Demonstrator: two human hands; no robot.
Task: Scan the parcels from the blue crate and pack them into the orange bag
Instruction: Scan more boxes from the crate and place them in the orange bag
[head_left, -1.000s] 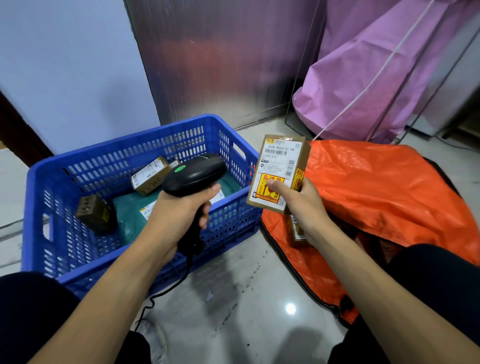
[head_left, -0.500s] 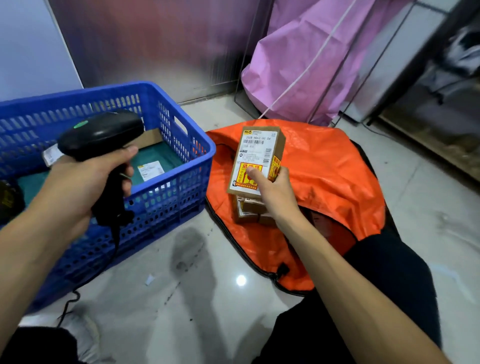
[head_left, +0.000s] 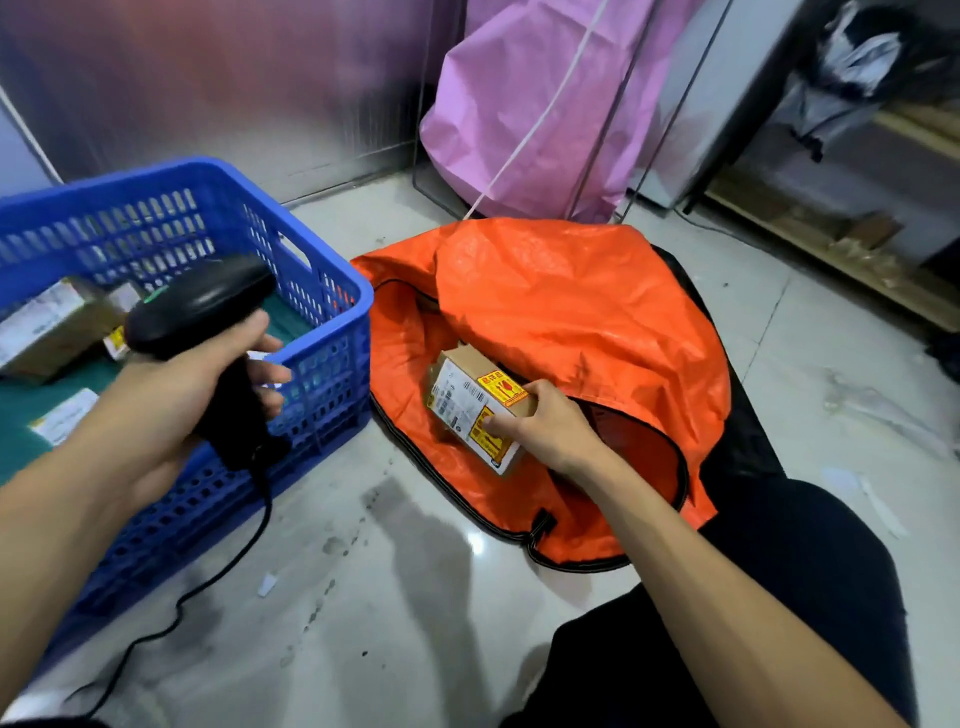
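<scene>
On a glossy tiled floor, at dead centre: grips a labelled brown parcel (head_left: 467, 402) with the right hand (head_left: 553, 431), thumb on the label, inside the open mouth of the orange bag (head_left: 571, 312). At nine o'clock, clasps a black scanner (head_left: 197, 306) in the left hand (head_left: 166, 400), just above the near wall of the blue crate (head_left: 337, 280). Farther toward nine o'clock, keeps more parcels (head_left: 47, 327) in the crate. At twelve o'clock, beyond the bag, shows a pink sack (head_left: 519, 104).

Labelled cardboard parcel (head_left: 470, 400) sits tilted in the open orange bag (head_left: 561, 312).
</scene>
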